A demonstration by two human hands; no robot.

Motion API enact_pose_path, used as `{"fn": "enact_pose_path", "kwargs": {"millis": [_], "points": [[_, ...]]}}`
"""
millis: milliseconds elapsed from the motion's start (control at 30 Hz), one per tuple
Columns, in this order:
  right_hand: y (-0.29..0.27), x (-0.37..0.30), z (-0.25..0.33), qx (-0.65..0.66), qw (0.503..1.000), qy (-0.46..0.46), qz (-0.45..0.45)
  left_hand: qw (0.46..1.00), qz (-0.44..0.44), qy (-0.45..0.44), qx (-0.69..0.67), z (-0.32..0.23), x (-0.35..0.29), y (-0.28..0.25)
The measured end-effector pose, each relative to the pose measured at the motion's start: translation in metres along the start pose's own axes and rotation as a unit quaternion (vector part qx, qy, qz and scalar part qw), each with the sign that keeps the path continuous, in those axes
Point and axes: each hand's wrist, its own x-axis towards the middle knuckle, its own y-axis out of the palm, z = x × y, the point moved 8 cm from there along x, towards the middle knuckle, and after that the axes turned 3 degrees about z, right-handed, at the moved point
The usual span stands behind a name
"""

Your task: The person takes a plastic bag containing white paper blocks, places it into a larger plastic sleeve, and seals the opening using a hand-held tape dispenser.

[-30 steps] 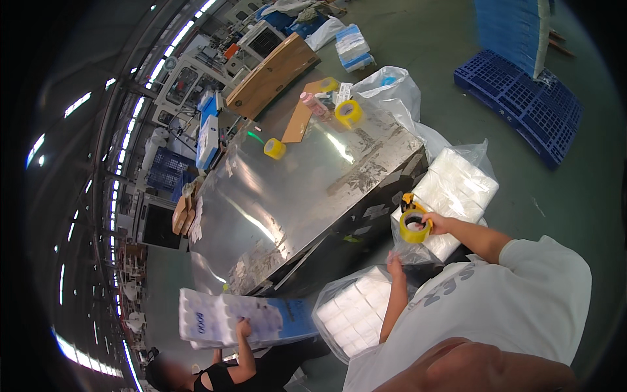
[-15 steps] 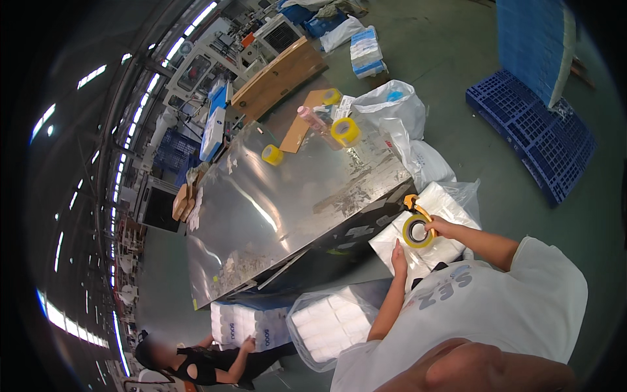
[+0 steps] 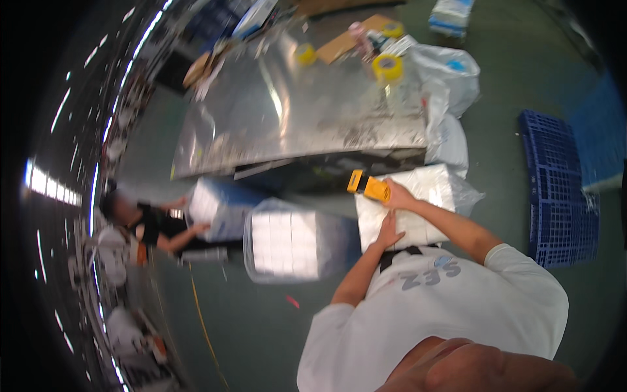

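A yellow-orange tape dispenser [image 3: 373, 188] is gripped in my right hand [image 3: 400, 196], its black-and-yellow head pointing left. It is over a bag packed with white bundles [image 3: 434, 186] in clear plastic, directly in front of me. The tape roll is not clearly visible from here. My left hand [image 3: 390, 232] lies on the near left part of the same bag, fingers stretched out and thumb apart. Left of it stands another clear bag of white packs [image 3: 284, 243], which neither of my hands touches.
A metal table [image 3: 320, 104] lies beyond the bags, with yellow tape rolls [image 3: 388, 67] and a pink bottle [image 3: 359, 38] on it. White sacks [image 3: 450, 78] stand at its right end. A co-worker [image 3: 153, 222] handles a bag [image 3: 212, 206] at left. Blue pallets [image 3: 555, 189] are right.
My right hand has turned the dispenser leftward over the bag. My left hand has come down flat onto the bag. The view has swung, and the co-worker's bag has tilted.
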Motion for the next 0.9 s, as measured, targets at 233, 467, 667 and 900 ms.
{"fn": "enact_pose_path", "kwargs": {"millis": [233, 467, 667, 900], "points": [[0.049, -0.027, -0.042, -0.093, 0.992, 0.011, 0.082, 0.915, 0.012, -0.269, -0.299, 0.052, -0.058, -0.057], [0.052, -0.018, -0.034, -0.127, 0.984, 0.064, 0.104, 0.823, -0.255, -0.207, -0.464, 0.127, -0.026, -0.132], [0.058, -0.007, -0.027, -0.153, 0.980, 0.060, 0.110, 0.795, -0.094, -0.255, -0.542, 0.129, 0.017, -0.124], [0.075, 0.044, 0.036, -0.315, 0.918, 0.035, 0.239, 0.739, -0.230, -0.300, -0.558, 0.228, -0.018, -0.119]]}}
